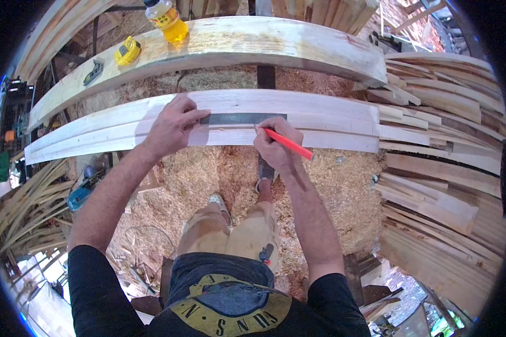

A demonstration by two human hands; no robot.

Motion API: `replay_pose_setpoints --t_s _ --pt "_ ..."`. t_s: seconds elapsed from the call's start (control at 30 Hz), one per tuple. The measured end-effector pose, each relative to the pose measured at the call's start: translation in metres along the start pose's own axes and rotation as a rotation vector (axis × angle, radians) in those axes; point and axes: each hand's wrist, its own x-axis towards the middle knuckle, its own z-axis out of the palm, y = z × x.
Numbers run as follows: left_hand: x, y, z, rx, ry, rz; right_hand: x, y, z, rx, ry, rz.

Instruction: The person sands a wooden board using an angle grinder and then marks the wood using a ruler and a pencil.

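Note:
A dark flat ruler [243,118] lies lengthwise on a pale wooden beam [320,109]. At the ruler's left end, my left hand [176,124] presses down with its fingers and thumb on the ruler and the wood. Pinched in my right hand [278,143] is a red pencil [289,145], its tip close to the ruler's lower edge near the right end. The tip itself is partly hidden by my fingers. Long grooves or joint lines run along the beam.
Behind lies a thicker beam [230,42] bearing a bottle of yellow liquid [171,25], a yellow tape measure [127,51] and a small dark tool [93,72]. Wood strips [433,208] are stacked at right. A teal power tool [80,197] sits at left, above shavings-covered ground.

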Motion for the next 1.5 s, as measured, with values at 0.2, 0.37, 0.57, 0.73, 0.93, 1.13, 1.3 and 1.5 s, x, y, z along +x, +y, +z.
replay_pose_setpoints --t_s 0.2,0.37,0.57,0.73,0.93,1.13,1.3,1.5 --pt "-0.001 0.000 0.000 -0.004 -0.006 -0.026 0.000 0.000 0.001 0.024 0.014 0.003" --pt "0.000 0.005 -0.003 -0.006 -0.013 -0.054 0.000 0.000 0.003 0.042 0.022 0.038" --pt "0.002 0.006 -0.004 0.014 -0.018 -0.061 0.005 -0.009 -0.017 0.118 -0.096 0.207" --pt "0.001 0.008 -0.003 -0.002 -0.007 -0.080 0.008 -0.001 -0.027 0.349 -0.170 0.300" --pt "0.001 0.016 -0.005 0.037 -0.005 -0.126 0.014 0.027 -0.049 0.843 -0.107 0.565" --pt "0.003 0.011 -0.005 -0.017 0.011 -0.084 0.013 0.023 -0.101 0.668 -0.098 0.645" --pt "-0.001 0.002 0.001 -0.008 0.009 -0.052 -0.005 -0.006 -0.077 0.572 -0.050 0.664" --pt "-0.005 -0.007 -0.001 0.013 -0.011 -0.006 -0.012 -0.008 -0.052 0.640 0.034 0.649"
